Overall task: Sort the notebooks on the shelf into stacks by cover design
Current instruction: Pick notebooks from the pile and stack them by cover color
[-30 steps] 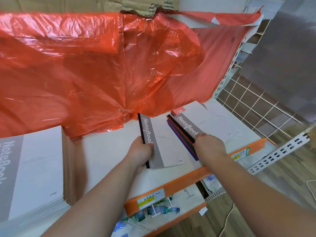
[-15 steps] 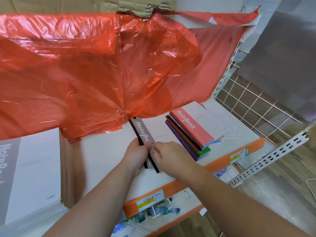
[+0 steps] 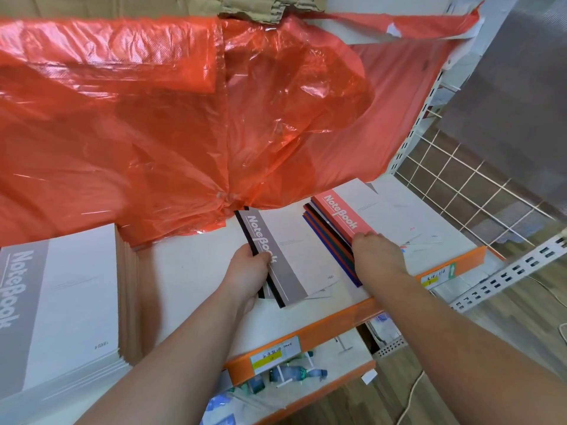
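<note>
Three notebook groups lie on the white shelf [image 3: 190, 265] below a hanging red plastic sheet [image 3: 153, 124], ordered here by bulk. Far to my left stands the tall grey-band stack [image 3: 58, 305]. At right sits the mixed pile [image 3: 329, 237] of coloured spines, topped by a pink-band notebook [image 3: 343, 214]. Between them lies the small grey-band pile [image 3: 273, 256], its long axis running away from me and slightly leftward, parallel to the mixed pile. My left hand [image 3: 247, 271] clamps the black spine of the small grey pile at its near end. My right hand [image 3: 376, 256] rests on the near end of the mixed pile, fingers curled at the edge of the pink cover; whether it grips is unclear. Both hands are apart. Judged next: the pink notebook, nearest my right hand, needs its own spot.
</note>
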A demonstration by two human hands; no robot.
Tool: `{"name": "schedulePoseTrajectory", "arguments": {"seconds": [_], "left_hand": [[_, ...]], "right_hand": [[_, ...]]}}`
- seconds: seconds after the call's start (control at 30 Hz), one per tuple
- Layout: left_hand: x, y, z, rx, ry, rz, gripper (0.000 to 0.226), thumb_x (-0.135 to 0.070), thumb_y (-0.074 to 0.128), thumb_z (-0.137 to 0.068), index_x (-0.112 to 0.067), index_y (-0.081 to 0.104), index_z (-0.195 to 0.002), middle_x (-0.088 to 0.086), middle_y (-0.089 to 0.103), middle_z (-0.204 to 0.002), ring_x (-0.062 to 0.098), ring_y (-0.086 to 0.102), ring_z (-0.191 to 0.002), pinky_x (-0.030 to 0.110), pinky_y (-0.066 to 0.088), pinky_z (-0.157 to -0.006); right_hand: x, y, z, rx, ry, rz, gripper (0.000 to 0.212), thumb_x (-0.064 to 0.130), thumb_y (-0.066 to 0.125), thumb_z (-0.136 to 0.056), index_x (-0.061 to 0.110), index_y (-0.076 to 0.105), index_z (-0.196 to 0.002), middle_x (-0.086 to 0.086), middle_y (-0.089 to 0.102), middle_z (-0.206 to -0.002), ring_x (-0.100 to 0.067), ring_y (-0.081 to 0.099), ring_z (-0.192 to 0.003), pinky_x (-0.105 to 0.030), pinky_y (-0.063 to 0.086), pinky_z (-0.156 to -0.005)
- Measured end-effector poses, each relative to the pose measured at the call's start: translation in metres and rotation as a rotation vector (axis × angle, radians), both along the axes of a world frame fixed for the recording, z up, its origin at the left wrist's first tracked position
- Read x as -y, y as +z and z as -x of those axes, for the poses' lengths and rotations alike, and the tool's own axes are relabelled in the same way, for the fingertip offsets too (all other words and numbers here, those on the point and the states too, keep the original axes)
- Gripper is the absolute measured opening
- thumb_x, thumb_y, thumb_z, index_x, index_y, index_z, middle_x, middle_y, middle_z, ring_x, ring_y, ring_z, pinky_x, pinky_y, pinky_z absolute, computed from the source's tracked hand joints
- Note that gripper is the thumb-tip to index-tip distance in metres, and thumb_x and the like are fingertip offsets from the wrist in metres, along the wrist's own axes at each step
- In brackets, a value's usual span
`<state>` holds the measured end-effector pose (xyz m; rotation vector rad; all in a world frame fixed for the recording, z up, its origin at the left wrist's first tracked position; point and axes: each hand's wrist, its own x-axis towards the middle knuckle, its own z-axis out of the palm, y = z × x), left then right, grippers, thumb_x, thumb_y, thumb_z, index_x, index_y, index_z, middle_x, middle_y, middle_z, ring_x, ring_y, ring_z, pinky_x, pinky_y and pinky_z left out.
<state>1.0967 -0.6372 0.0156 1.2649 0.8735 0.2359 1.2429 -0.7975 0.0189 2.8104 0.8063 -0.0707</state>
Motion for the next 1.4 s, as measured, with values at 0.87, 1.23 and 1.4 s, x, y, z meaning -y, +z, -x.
{"name": "schedulePoseTrajectory", "arguments": {"seconds": [0.87, 1.23, 1.4], "left_hand": [[0.009, 0.001, 0.003, 0.033, 0.03, 0.047, 0.024, -0.029, 0.043, -0.105, -0.016, 0.064, -0.108, 0.006, 0.075, -0.095, 0.023, 0.073, -0.083, 0.043, 0.061, -0.069], [0.003, 0.001, 0.009, -0.062, -0.052, -0.037, 0.024, -0.003, 0.044, -0.099, -0.022, 0.059, -0.101, 0.003, 0.072, -0.101, 0.021, 0.071, -0.089, 0.042, 0.059, -0.079], [0.0, 0.0, 0.009, -0.052, -0.059, -0.041, 0.024, -0.005, 0.044, -0.1, -0.02, 0.058, -0.112, 0.003, 0.071, -0.105, 0.022, 0.07, -0.093, 0.045, 0.058, -0.086]], "right_hand": [[-0.049, 0.009, 0.085, -0.18, 0.395, -0.265, 0.031, 0.009, 0.045, -0.094, 0.004, 0.049, -0.124, -0.016, 0.065, -0.097, -0.035, 0.063, -0.082, -0.035, 0.037, -0.06], [-0.002, -0.012, 0.003, -0.095, -0.072, -0.038, 0.057, 0.031, 0.039, -0.101, 0.004, 0.023, -0.149, -0.022, 0.017, -0.157, -0.04, 0.013, -0.145, -0.048, 0.02, -0.116], [0.005, -0.014, -0.005, -0.011, 0.007, -0.078, 0.035, 0.033, 0.048, -0.099, 0.008, 0.047, -0.124, -0.013, 0.052, -0.122, -0.027, 0.046, -0.116, -0.035, 0.046, -0.084]]}}
